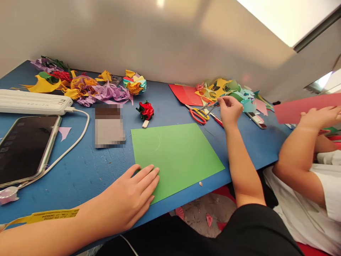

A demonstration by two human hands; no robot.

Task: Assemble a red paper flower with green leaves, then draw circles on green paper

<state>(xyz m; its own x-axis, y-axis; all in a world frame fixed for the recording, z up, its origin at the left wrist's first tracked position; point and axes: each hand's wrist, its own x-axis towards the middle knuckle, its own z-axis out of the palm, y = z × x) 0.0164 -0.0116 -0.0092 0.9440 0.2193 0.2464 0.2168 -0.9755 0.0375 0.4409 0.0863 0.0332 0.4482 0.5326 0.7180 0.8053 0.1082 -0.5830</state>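
My left hand (141,192) lies flat, fingers stretched out, on the lower left corner of a green sheet of paper (181,156). A faint curved line shows at the sheet's upper left. Beyond its right side, my right hand (231,109) is raised with thumb and fingers pinched on a slim blue and metal tool, which looks like a drawing compass (210,105). Just below and left of that hand lie red-handled scissors (197,116) and a yellow-handled pair (204,113). A small white eraser (145,124) and a red and green paper flower (146,110) sit behind the sheet.
On the left are a phone (29,145), a white power bank (34,101) with its cable, and crumpled paper pieces (85,87). Red paper (183,94) and paper scraps (229,89) line the wall. At right, a co-worker's hand (314,119) touches a red sheet (306,108).
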